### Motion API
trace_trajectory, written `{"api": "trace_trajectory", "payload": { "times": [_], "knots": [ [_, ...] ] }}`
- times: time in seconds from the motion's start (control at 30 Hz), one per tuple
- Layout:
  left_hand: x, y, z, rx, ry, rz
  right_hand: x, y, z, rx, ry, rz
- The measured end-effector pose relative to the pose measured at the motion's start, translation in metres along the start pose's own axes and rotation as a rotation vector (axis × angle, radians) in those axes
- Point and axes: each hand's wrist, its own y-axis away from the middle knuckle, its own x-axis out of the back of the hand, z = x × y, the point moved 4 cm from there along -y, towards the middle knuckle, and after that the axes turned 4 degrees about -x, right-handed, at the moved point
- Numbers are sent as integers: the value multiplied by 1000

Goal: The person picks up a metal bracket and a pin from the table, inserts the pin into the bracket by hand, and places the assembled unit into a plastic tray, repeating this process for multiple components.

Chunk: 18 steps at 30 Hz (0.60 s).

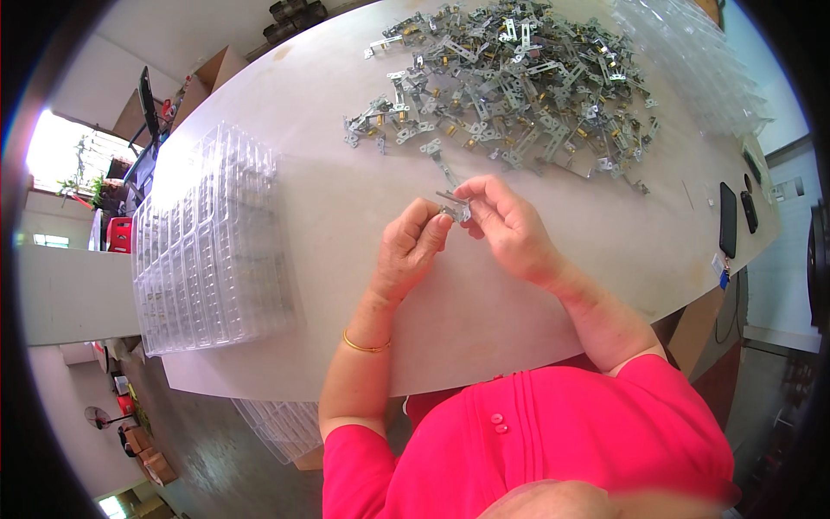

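Between my two hands, over the middle of the white table [346, 225], is a small silvery metal bracket part [460, 210]. My left hand [413, 242] pinches its left end between thumb and fingers. On the other side my right hand [512, 227] grips the same part, its fingers partly hidden behind it. Just beyond my hands a single metal bracket [438, 160] lies apart, in front of a large heap of metal bracket parts [527, 86] with brassy bits among them.
At the left stands a tall stack of clear plastic trays [212, 251]; more clear trays [692, 65] lie at the far right. Near the right edge are a black phone [728, 220], a smaller dark object [749, 212] and a blue-tagged key [724, 277]. Below the table edge sit other trays [281, 426].
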Motion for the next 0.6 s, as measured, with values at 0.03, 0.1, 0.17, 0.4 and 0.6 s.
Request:
{"api": "trace_trajectory", "payload": {
  "times": [0.03,0.1,0.17,0.4,0.6],
  "knots": [
    [0,0,-1,0,0,1,2,-1,-1,-1,0,-1],
    [-1,1,-3,-52,-67,-22,5,-2,3,-100,-78,-109],
    [-1,2,-6,-80,-104,-24,6,-4,0,-108,-73,-125],
    [-11,2,9,-207,-281,-95,8,-7,8,207,9,-20],
    [-5,3,7,-193,-300,96,11,-7,2,238,80,32]
  ]
}}
